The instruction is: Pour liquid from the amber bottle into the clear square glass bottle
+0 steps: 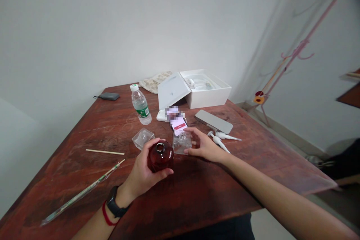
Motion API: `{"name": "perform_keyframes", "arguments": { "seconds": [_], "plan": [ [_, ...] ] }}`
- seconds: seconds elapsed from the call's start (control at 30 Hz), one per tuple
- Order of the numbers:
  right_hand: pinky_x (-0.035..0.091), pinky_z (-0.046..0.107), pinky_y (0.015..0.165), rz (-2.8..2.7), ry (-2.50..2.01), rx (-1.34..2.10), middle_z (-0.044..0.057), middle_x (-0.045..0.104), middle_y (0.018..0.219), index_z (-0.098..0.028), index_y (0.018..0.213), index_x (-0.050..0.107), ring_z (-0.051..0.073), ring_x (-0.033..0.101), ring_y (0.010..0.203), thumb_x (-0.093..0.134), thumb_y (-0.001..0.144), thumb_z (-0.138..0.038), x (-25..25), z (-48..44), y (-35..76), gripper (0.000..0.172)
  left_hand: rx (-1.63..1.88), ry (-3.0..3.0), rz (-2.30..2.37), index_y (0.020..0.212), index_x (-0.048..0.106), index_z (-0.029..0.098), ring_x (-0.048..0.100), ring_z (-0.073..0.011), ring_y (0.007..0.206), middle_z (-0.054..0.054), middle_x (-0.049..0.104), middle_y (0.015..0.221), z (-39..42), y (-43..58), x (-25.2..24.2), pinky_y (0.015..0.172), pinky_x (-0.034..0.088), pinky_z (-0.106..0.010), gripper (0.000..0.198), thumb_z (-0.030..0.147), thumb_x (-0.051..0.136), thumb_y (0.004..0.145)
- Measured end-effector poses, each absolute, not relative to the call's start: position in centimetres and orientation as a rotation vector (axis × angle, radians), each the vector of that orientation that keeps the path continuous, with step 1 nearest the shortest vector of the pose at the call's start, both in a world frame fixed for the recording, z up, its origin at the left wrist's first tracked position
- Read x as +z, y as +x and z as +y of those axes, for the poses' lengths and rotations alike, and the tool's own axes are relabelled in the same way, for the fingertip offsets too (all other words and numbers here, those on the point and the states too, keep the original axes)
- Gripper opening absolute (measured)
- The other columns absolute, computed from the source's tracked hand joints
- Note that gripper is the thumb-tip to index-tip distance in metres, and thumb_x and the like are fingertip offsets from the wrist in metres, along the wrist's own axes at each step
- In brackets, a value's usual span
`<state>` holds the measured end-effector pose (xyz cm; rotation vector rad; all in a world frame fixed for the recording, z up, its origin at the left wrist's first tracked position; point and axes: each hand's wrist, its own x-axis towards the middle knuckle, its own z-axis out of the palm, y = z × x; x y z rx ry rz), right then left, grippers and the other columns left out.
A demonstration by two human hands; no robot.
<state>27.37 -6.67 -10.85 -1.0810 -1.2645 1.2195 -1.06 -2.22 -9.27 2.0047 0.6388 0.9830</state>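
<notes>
My left hand (143, 170) is wrapped round a dark red, round glass bottle (161, 155) with a small open neck facing up. Fingers and thumb of my right hand (204, 146) grip a clear, square bottle (180, 143) with a round neck, just right of the red one. A second clear, square bottle (142, 137) rests on the table behind my left hand. Two white pump heads (221, 142) lie beyond my right wrist. In front of the clear bottle in my right hand, a phone (179, 124) with a lit screen lies flat.
On the wooden table (84, 183) stand a water bottle (141, 107) and a white box (209, 97) with its lid (173, 90) leaning. A grey case (213, 120), a dark pouch (108, 96), a cloth (150, 83), a bare stick (104, 152) and wrapped chopsticks (84, 194) lie around.
</notes>
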Motion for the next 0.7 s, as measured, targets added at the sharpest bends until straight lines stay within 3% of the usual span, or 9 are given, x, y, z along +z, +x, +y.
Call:
{"name": "perform_keyframes", "arguments": {
  "seconds": [0.43,0.7],
  "plan": [
    [0.059,0.051,0.112,-1.25,-1.108,1.216,0.01,0.072,0.134,-0.027,0.133,0.057,0.027,0.075,0.121,0.097,0.069,-0.024,-11.6,-6.4,27.5,0.076,0.934,2.047,0.667,0.152,0.047,0.024,0.071,-0.0363,0.128,-0.017,0.066,0.146,-2.2,-1.1,-8.9,0.115,0.054,-0.051,0.083,0.048,0.09,0.086],
    [0.06,0.052,0.11,-1.256,-1.126,1.168,0.011,0.071,0.138,-0.028,0.135,0.056,0.028,0.076,0.12,0.094,0.072,-0.03,-11.7,-6.6,27.3,0.073,0.937,2.031,0.651,0.157,0.039,0.023,0.066,-0.0374,0.135,-0.018,0.062,0.15,-2.0,-1.0,-10.0,0.12,0.05,-0.054,0.087,0.05,0.086,0.089]
  ]
}}
